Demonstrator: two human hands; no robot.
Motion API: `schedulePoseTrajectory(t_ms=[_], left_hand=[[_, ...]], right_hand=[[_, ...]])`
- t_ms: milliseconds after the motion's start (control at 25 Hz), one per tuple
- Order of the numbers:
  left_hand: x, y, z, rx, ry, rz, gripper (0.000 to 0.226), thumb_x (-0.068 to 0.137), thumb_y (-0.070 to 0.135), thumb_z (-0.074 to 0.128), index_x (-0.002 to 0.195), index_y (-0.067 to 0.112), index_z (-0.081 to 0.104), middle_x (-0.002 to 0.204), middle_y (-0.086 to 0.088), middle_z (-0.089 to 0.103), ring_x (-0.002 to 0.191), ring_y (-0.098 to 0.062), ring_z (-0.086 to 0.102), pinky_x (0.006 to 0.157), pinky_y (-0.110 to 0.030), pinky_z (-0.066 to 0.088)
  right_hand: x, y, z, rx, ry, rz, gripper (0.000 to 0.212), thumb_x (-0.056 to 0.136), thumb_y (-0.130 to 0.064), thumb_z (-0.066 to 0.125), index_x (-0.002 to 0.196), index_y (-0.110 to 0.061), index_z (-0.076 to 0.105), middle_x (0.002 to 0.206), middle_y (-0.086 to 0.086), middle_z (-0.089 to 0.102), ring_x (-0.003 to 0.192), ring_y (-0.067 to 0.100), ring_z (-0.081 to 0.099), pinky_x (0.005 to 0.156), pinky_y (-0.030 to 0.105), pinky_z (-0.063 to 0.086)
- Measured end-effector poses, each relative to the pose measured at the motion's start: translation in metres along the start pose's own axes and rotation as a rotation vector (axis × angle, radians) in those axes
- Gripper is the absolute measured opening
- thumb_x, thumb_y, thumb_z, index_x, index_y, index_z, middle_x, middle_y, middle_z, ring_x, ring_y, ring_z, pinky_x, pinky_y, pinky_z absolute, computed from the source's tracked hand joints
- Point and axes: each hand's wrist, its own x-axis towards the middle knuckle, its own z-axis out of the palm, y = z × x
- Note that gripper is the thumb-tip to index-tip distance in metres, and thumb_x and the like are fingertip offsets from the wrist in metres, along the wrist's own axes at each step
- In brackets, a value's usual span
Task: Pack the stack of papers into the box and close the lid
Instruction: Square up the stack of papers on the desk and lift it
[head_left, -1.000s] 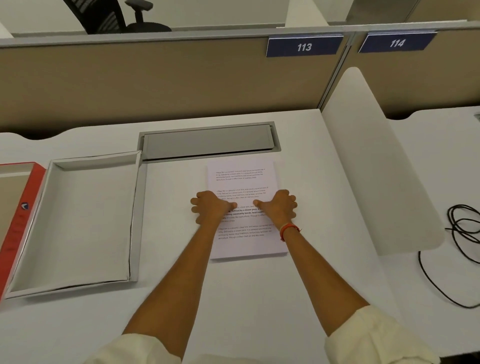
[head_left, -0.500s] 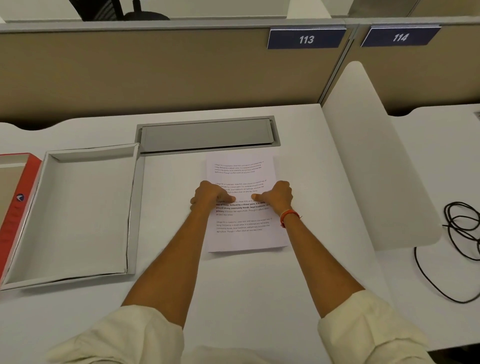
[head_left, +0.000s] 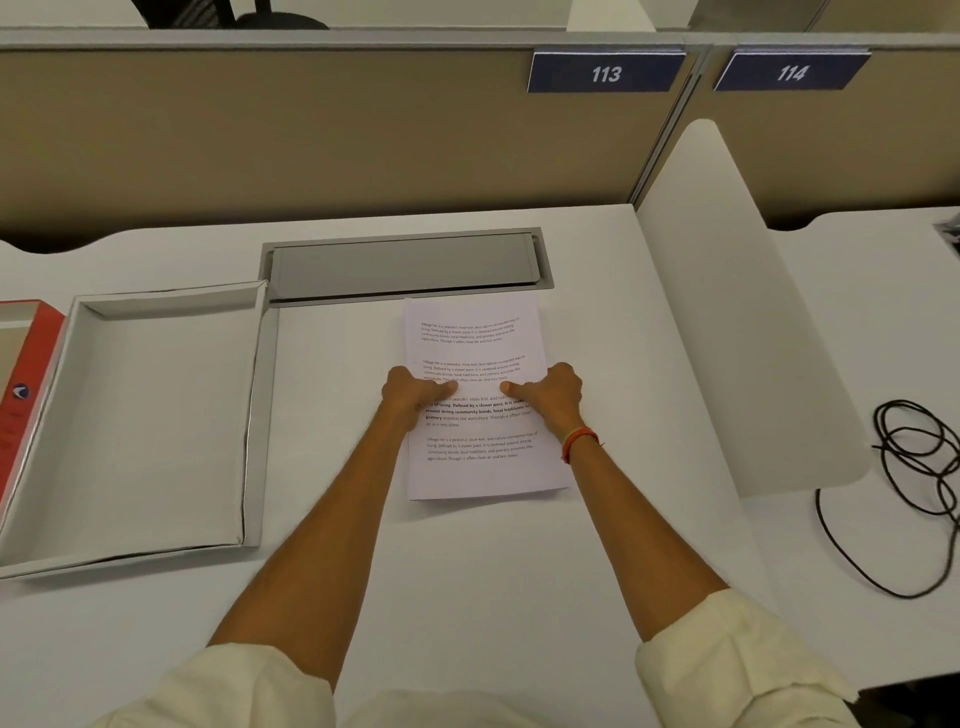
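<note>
A stack of printed white papers (head_left: 474, 332) lies flat on the white desk, right of centre. My left hand (head_left: 411, 396) sits at the stack's left edge and my right hand (head_left: 551, 395) at its right edge. Both have curled fingers over the sides and thumbs pressed on the top sheet, pointing at each other. The open white box (head_left: 258, 415) stands empty to the left of the papers, a hand's width away. Its red lid (head_left: 26, 379) lies at the far left, partly out of frame.
A grey cable hatch (head_left: 405, 265) is set into the desk just beyond the papers. A white side divider (head_left: 727, 322) rises on the right, with a coiled black cable (head_left: 914, 467) on the neighbouring desk. A beige partition (head_left: 311, 135) closes the back.
My thumbs have moved slightly apart as both hands shifted outward to the stack's side edges. The papers and box lie where they were.
</note>
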Motion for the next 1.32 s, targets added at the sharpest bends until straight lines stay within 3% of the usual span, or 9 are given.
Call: schedulePoseTrajectory(t_ms=[120,240,360,480,560,640,760,920,1320], left_hand=[[-0.007,-0.004,-0.001,-0.027,-0.019,0.068,0.060,0.086,0.030,0.071,0.132,-0.002,0.049,0.133,-0.021,0.058,0.119,-0.036,0.059,0.099,-0.052,0.051],[-0.022,0.000,-0.003,-0.094,0.004,0.178,0.053,0.089,0.033,0.067,0.128,0.003,0.049,0.129,-0.016,0.061,0.113,-0.032,0.063,0.091,-0.047,0.056],[-0.044,0.012,-0.007,-0.164,0.079,0.449,0.040,0.088,0.038,0.066,0.116,0.018,0.046,0.113,0.001,0.066,0.100,-0.022,0.069,0.073,-0.034,0.061],[-0.071,0.024,-0.006,-0.281,0.068,0.690,0.034,0.089,0.034,0.066,0.116,0.036,0.045,0.109,0.017,0.063,0.098,-0.011,0.069,0.072,-0.027,0.062],[-0.079,0.025,-0.004,-0.346,0.040,0.794,0.042,0.091,0.025,0.064,0.124,0.039,0.043,0.117,0.012,0.061,0.105,-0.011,0.067,0.076,-0.025,0.061],[-0.082,0.022,-0.002,-0.365,0.024,0.861,0.049,0.091,0.018,0.063,0.134,0.026,0.041,0.123,0.001,0.060,0.113,-0.018,0.064,0.082,-0.029,0.060],[-0.081,0.014,-0.002,-0.351,0.025,0.870,0.046,0.091,0.016,0.063,0.124,0.040,0.043,0.117,0.013,0.061,0.113,-0.017,0.063,0.086,-0.034,0.060],[-0.080,0.003,-0.003,-0.271,0.036,0.824,0.051,0.092,0.016,0.064,0.111,0.058,0.043,0.106,0.034,0.060,0.107,-0.001,0.061,0.084,-0.030,0.060],[-0.060,-0.016,0.000,-0.273,0.033,0.779,0.051,0.092,0.014,0.063,0.122,0.045,0.037,0.117,0.018,0.056,0.109,-0.004,0.060,0.081,-0.018,0.057]], right_hand=[[-0.005,-0.002,-0.004,0.168,-0.026,0.027,0.055,0.070,-0.022,0.085,0.109,0.007,0.060,0.112,0.018,0.068,0.103,0.032,0.066,0.083,0.038,0.057],[-0.016,-0.016,-0.018,0.264,0.001,-0.046,0.051,0.071,-0.024,0.084,0.107,0.002,0.059,0.108,0.013,0.069,0.091,0.023,0.068,0.071,0.030,0.057],[-0.030,-0.036,-0.042,0.354,0.070,-0.186,0.050,0.069,-0.030,0.084,0.103,-0.009,0.054,0.104,0.007,0.068,0.088,0.017,0.068,0.071,0.029,0.058],[-0.042,-0.050,-0.060,0.462,0.080,-0.380,0.048,0.072,-0.032,0.081,0.103,-0.014,0.048,0.105,0.004,0.066,0.093,0.017,0.069,0.076,0.030,0.060],[-0.050,-0.053,-0.064,0.537,0.082,-0.488,0.045,0.077,-0.024,0.079,0.107,-0.017,0.047,0.107,0.002,0.064,0.096,0.013,0.067,0.076,0.027,0.060],[-0.053,-0.049,-0.063,0.610,0.065,-0.555,0.047,0.080,-0.014,0.076,0.117,-0.015,0.048,0.113,0.006,0.062,0.103,0.016,0.065,0.078,0.030,0.061],[-0.053,-0.037,-0.058,0.671,0.031,-0.551,0.059,0.082,-0.007,0.074,0.132,-0.008,0.043,0.122,0.015,0.059,0.112,0.024,0.062,0.085,0.036,0.060],[-0.051,-0.021,-0.047,0.619,0.042,-0.501,0.057,0.080,-0.009,0.075,0.129,-0.012,0.046,0.120,0.011,0.061,0.111,0.023,0.062,0.088,0.040,0.059],[-0.046,-0.013,-0.038,0.584,0.021,-0.473,0.057,0.082,-0.013,0.074,0.132,-0.015,0.047,0.119,0.007,0.063,0.109,0.020,0.064,0.083,0.033,0.060]])
